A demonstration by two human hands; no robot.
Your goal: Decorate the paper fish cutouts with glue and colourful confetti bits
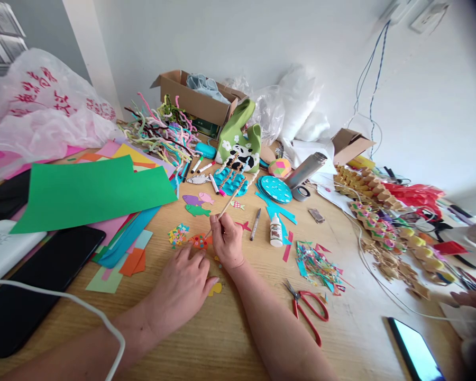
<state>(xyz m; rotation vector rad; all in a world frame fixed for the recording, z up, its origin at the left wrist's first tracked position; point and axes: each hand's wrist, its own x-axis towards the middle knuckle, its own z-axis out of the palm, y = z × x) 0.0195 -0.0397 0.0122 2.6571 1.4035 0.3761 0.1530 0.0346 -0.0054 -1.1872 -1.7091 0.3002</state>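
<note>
Head view: slender stick [230,203], spotted paper fish [198,242]

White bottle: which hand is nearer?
Right. The right hand sits to the left of the white bottle, apart from it; the left hand is farther left and nearer the camera.

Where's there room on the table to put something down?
Bare tabletop shows between the red-handled scissors and the lit phone, and between the left forearm and right forearm. It's crowded on the left with green paper, and at the back with pipe cleaners.
</note>
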